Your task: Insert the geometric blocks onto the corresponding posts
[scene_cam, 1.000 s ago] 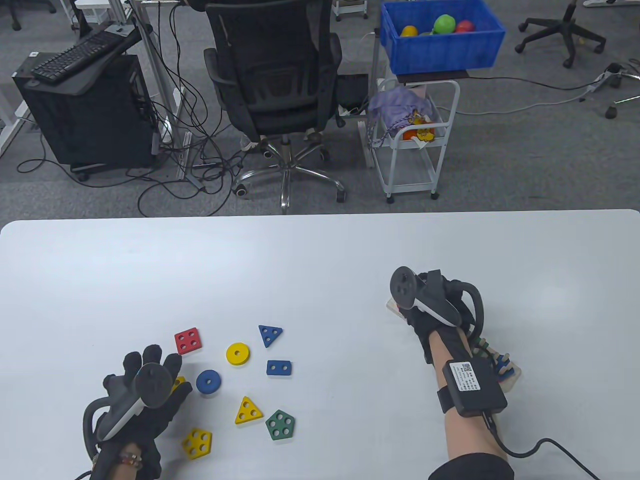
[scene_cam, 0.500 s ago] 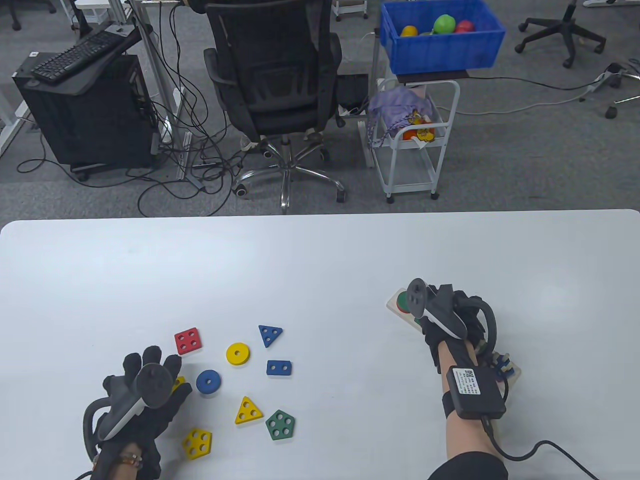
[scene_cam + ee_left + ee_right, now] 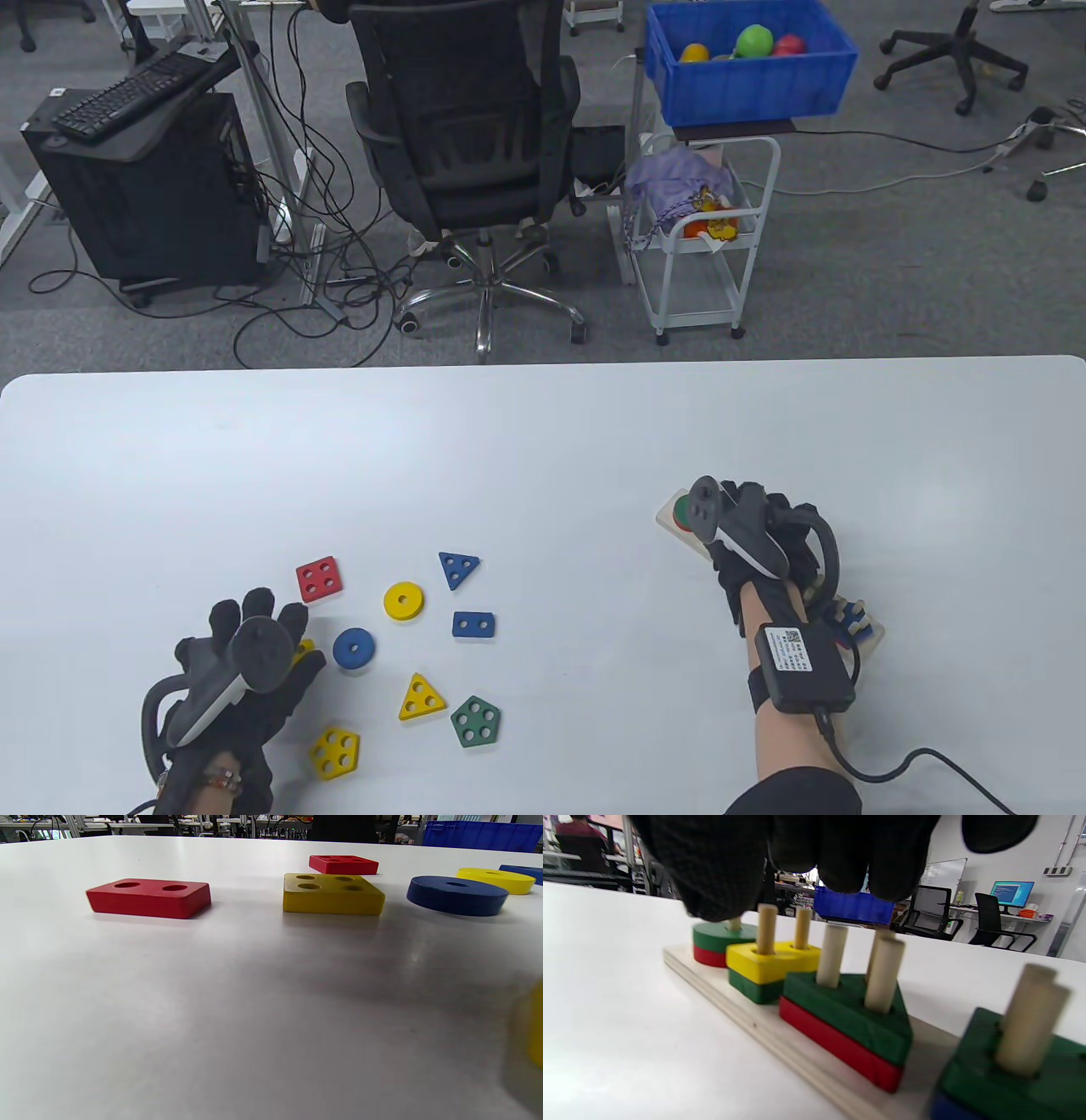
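Note:
A wooden post board (image 3: 874, 635) lies at the right. In the right wrist view it carries a green ring (image 3: 723, 937) on a red one, a yellow rectangle (image 3: 774, 963) on a green one, a green triangle (image 3: 848, 1014) on a red one, and a green square (image 3: 971, 1069) on a blue one. My right hand (image 3: 768, 531) hovers over the board, and its fingers (image 3: 814, 844) hang above the posts, holding nothing. My left hand (image 3: 254, 628) lies spread on the table, partly covering a yellow square (image 3: 333, 893), with a red rectangle (image 3: 148, 897) beside it.
Loose blocks lie right of my left hand: a red square (image 3: 319, 579), yellow ring (image 3: 403, 601), blue triangle (image 3: 458, 569), blue rectangle (image 3: 473, 626), blue ring (image 3: 353, 649), yellow triangle (image 3: 420, 698), green pentagon (image 3: 475, 721) and yellow pentagon (image 3: 334, 752).
My right hand has drawn back along the board toward me, uncovering the green ring at the board's far end. The left hand has not moved.

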A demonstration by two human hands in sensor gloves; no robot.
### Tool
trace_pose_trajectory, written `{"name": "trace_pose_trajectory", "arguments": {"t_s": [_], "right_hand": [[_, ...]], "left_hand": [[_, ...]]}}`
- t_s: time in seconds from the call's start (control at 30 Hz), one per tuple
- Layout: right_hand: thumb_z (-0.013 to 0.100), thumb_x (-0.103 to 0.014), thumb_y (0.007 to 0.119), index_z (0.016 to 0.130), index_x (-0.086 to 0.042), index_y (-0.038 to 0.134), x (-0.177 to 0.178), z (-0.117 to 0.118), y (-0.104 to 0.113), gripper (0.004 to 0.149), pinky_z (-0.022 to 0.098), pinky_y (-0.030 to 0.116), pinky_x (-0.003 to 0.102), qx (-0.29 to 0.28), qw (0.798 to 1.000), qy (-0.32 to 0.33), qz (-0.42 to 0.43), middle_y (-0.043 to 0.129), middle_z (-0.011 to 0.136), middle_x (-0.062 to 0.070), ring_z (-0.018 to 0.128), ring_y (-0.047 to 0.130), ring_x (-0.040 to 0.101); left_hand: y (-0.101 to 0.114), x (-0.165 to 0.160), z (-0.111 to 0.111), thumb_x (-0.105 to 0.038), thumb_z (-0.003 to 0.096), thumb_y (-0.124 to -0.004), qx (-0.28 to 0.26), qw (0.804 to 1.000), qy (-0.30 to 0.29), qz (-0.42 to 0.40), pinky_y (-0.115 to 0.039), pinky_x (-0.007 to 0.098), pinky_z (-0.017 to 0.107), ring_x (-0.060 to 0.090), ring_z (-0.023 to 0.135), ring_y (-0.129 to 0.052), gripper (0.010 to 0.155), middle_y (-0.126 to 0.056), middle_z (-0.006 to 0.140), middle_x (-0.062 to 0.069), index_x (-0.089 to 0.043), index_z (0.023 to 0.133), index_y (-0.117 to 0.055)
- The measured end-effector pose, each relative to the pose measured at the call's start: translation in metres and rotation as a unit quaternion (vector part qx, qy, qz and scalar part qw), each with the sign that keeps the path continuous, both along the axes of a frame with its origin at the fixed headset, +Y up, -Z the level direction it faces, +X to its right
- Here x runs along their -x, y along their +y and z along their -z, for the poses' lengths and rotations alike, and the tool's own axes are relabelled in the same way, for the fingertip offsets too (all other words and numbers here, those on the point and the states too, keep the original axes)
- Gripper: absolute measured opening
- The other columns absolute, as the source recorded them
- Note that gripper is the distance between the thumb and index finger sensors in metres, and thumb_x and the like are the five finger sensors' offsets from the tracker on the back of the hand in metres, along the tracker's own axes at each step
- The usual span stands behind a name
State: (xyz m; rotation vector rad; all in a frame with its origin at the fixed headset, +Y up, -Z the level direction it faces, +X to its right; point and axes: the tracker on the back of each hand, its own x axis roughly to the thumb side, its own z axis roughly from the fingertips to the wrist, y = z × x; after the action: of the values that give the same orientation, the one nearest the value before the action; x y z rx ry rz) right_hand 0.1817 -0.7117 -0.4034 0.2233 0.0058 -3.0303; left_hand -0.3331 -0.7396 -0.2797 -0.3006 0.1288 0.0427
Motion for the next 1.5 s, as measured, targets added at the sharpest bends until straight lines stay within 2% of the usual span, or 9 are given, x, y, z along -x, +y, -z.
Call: {"name": "trace_pose_trajectory", "arguments": {"t_s": [0.27,0.43,0.53,0.77,0.93,1.13,1.23,1.33,1.5], "right_hand": [[0.041,-0.044,0.084,0.098,-0.02,0.064,0.016,-0.048,0.015,0.065,0.061,0.062,0.07,-0.019,0.997,0.07,0.034,0.073,0.101,0.013,0.087,0.08,0.04],[0.042,-0.045,0.082,0.099,-0.019,0.063,0.046,-0.09,-0.01,0.065,0.06,0.064,0.069,0.012,0.99,0.125,0.059,0.073,0.1,0.014,0.085,0.082,0.04],[0.042,-0.044,0.083,0.098,-0.018,0.065,0.06,-0.109,-0.021,0.064,0.06,0.065,0.069,-0.01,0.985,0.16,0.059,0.075,0.1,0.014,0.084,0.083,0.041],[0.042,-0.045,0.082,0.099,-0.019,0.063,0.066,-0.11,-0.014,0.065,0.06,0.065,0.069,0.002,0.984,0.17,0.052,0.073,0.101,0.014,0.085,0.082,0.04],[0.043,-0.045,0.081,0.099,-0.019,0.063,0.065,-0.11,-0.012,0.065,0.06,0.065,0.069,-0.001,0.983,0.174,0.056,0.073,0.1,0.014,0.085,0.083,0.04],[0.043,-0.045,0.08,0.099,-0.019,0.063,0.065,-0.114,-0.013,0.064,0.06,0.065,0.069,0.01,0.982,0.182,0.049,0.073,0.101,0.014,0.085,0.083,0.04],[0.043,-0.045,0.08,0.099,-0.019,0.063,0.067,-0.116,-0.013,0.063,0.06,0.065,0.069,0.015,0.981,0.19,0.043,0.074,0.1,0.013,0.085,0.083,0.04],[0.044,-0.045,0.08,0.098,-0.019,0.064,0.069,-0.115,-0.012,0.062,0.06,0.065,0.069,0.018,0.979,0.196,0.045,0.074,0.1,0.013,0.085,0.083,0.04],[0.044,-0.045,0.08,0.099,-0.019,0.064,0.074,-0.118,-0.01,0.063,0.06,0.065,0.069,0.015,0.976,0.209,0.054,0.074,0.1,0.013,0.085,0.083,0.04]], "left_hand": [[0.006,-0.017,-0.004,-0.069,0.0481,-0.05,-0.015,0.999,-0.035,-0.005,-0.021,0.068,0.08,0.032,0.117,-0.013,0.071,-0.011,0.125,-0.007,-0.046,0.113,-0.034],[0.01,-0.028,-0.007,-0.069,0.0481,-0.05,-0.024,0.998,-0.058,-0.014,-0.021,0.068,0.08,0.032,0.118,-0.014,0.071,-0.012,0.125,-0.007,-0.046,0.113,-0.034],[0.012,-0.038,-0.009,-0.069,0.0482,-0.051,-0.036,0.996,-0.078,-0.018,-0.024,0.064,0.081,0.028,0.118,-0.016,0.073,-0.011,0.125,-0.007,-0.047,0.113,-0.026],[0.016,-0.085,-0.022,-0.067,0.0482,-0.062,-0.05,0.984,-0.169,-0.019,-0.032,0.061,0.084,0.026,0.12,-0.023,0.078,-0.012,0.125,-0.008,-0.048,0.111,-0.021],[0.011,-0.143,-0.026,-0.058,0.0467,-0.076,-0.028,0.966,-0.255,-0.018,-0.048,0.053,0.086,0.018,0.118,-0.053,0.07,-0.044,0.124,-0.012,-0.047,0.109,-0.046],[-0.002,-0.192,-0.032,-0.056,0.0399,-0.086,0.005,0.944,-0.313,0.101,-0.05,0.051,0.085,0.02,0.112,-0.064,0.074,-0.062,0.119,-0.011,-0.044,0.107,-0.056],[-0.008,-0.202,-0.032,-0.053,0.0383,-0.089,-0.003,0.933,-0.322,0.159,-0.053,0.05,0.084,0.017,0.106,-0.072,0.072,-0.07,0.114,-0.012,-0.043,0.104,-0.061],[-0.009,-0.207,-0.03,-0.049,0.0356,-0.092,-0.017,0.932,-0.331,0.146,-0.062,0.046,0.081,0.017,0.096,-0.084,0.07,-0.079,0.106,-0.006,-0.038,0.1,-0.068],[-0.009,-0.207,-0.03,-0.047,0.0378,-0.092,-0.033,0.934,-0.332,0.129,-0.062,0.047,0.081,0.02,0.096,-0.083,0.075,-0.076,0.108,-0.003,-0.034,0.105,-0.061]]}}
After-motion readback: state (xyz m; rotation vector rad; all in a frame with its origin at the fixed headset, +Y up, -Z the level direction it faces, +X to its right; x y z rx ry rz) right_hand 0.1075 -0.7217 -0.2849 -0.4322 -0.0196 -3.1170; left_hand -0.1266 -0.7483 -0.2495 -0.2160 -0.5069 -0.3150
